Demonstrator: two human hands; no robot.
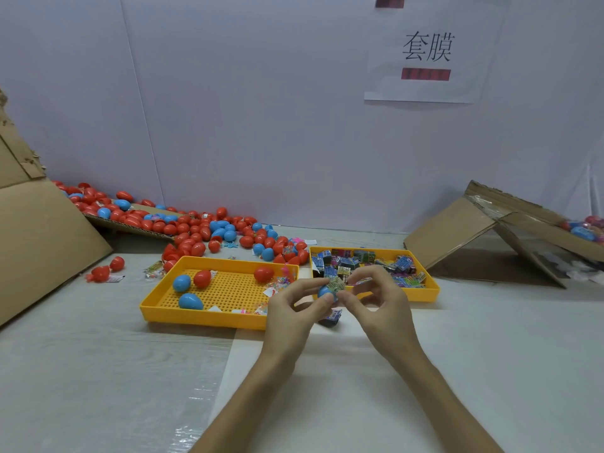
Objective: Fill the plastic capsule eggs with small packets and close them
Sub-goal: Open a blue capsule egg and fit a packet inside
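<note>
My left hand (pixel 291 308) grips a blue capsule egg half (pixel 324 292) in front of the two yellow trays. My right hand (pixel 379 299) pinches a small printed packet (pixel 336 284) at the egg's open top. Another small dark packet (pixel 330 317) lies on the table just below my hands. The left yellow tray (pixel 196 317) holds two red eggs, two blue eggs (pixel 190 301) and some loose wrappers. The right yellow tray (pixel 421 294) is full of small packets (pixel 403 264).
A heap of red and blue eggs (pixel 196 228) spills from a cardboard sheet at the back left. A big cardboard flap (pixel 42 243) stands at the far left. A tipped cardboard box (pixel 490 230) with more eggs sits at the right. A white wall stands behind.
</note>
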